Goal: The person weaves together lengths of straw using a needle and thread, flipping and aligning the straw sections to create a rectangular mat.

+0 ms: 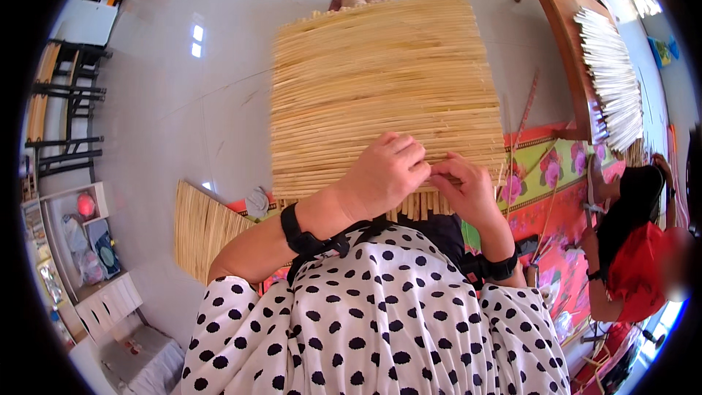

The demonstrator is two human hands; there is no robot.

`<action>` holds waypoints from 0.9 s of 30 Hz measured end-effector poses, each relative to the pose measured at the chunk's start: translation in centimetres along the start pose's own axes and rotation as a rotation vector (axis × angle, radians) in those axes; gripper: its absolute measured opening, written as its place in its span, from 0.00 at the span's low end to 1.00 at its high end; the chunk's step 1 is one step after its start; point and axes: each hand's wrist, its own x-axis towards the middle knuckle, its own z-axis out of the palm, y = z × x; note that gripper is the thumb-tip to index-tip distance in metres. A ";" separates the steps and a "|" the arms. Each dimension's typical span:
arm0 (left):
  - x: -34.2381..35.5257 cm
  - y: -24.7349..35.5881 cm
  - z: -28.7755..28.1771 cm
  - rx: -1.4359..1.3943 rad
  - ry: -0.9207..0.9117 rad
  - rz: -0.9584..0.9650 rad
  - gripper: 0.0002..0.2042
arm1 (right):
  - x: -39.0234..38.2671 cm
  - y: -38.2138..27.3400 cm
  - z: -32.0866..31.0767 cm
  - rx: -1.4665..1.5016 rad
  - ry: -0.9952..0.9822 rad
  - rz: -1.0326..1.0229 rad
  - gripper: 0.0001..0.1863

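Note:
A rectangular mat of straw-coloured stalks (380, 88) lies across my lap, its stalks running side to side in tight rows. Over its near edge, my left hand (387, 175) is closed with curled fingers. My right hand (468, 184) meets it from the other side, thumb and fingers pinched together. The fingertips of both hands nearly touch; whatever they pinch is too small or hidden to make out. Short stalk ends (413, 206) stick out below the near edge, between my wrists.
Left of my lap stands another stalk panel (208, 227). At right, a wooden table (559, 29) carries a bundle of pale stalks (613, 77). A person in red (636, 278) sits on the right by a flowered mat (537, 168). Shelves (55, 241) line the left.

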 end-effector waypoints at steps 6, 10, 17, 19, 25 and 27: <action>-0.6 0.6 0.2 -0.011 0.042 -0.014 0.04 | 0.1 0.2 0.4 -0.087 -0.007 0.013 0.04; -1.1 0.6 0.6 -0.035 0.068 -0.059 0.04 | 0.0 0.0 0.6 -0.169 -0.054 0.009 0.03; -8.7 -3.9 -2.9 -0.050 0.291 -0.439 0.02 | -0.5 0.5 0.4 -0.133 -0.073 0.103 0.01; -14.4 -6.4 -4.8 0.005 0.386 -0.608 0.03 | -0.5 0.9 0.2 -0.150 -0.095 0.109 0.02; -38.3 -10.8 -5.6 0.166 0.394 -1.463 0.05 | -0.3 1.0 0.0 -0.165 -0.121 0.142 0.02; -44.2 -10.1 -4.0 0.230 0.279 -1.629 0.07 | -0.2 0.5 0.1 -0.181 -0.130 0.120 0.02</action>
